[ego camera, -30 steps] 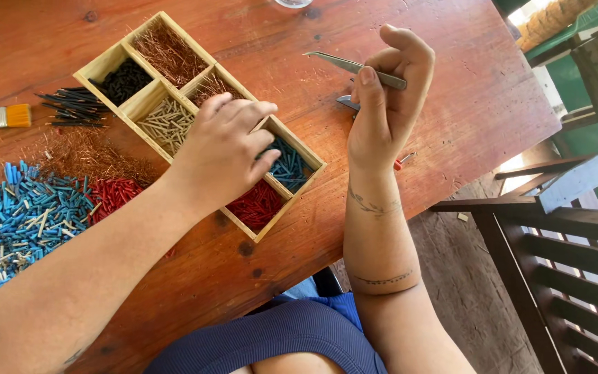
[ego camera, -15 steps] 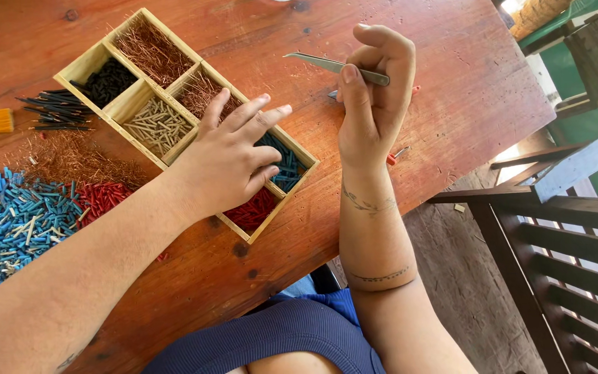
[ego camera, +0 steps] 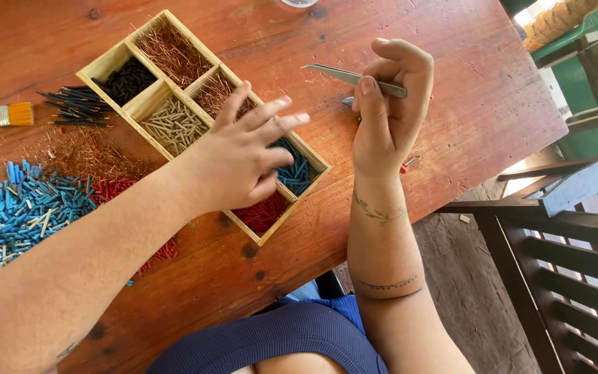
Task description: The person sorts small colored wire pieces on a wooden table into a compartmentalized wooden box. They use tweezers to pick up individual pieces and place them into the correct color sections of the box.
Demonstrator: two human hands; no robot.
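Note:
A wooden box [ego camera: 109, 64] with several compartments lies on the reddish wooden table [ego camera: 451, 118]. Its cells hold small sticks sorted by colour: black, copper, beige, dark blue and red. My left hand [ego camera: 240, 156] hovers over the box's near end, fingers spread, above the dark blue sticks [ego camera: 295, 173] and red sticks [ego camera: 261, 211]; I see nothing held in it. My right hand [ego camera: 389, 111] is raised to the right of the box, pinching metal tweezers [ego camera: 340, 75] whose tips point left.
Loose piles lie left of the box: light blue sticks [ego camera: 15, 215], red sticks [ego camera: 112, 188], copper bits [ego camera: 81, 152] and black sticks [ego camera: 77, 104]. A paintbrush [ego camera: 5, 114] rests at the left edge. A dark wooden chair [ego camera: 562, 263] stands right of the table.
My left hand has opened and its fingers spread out over the box. The right hand with the tweezers has stayed raised in much the same pose.

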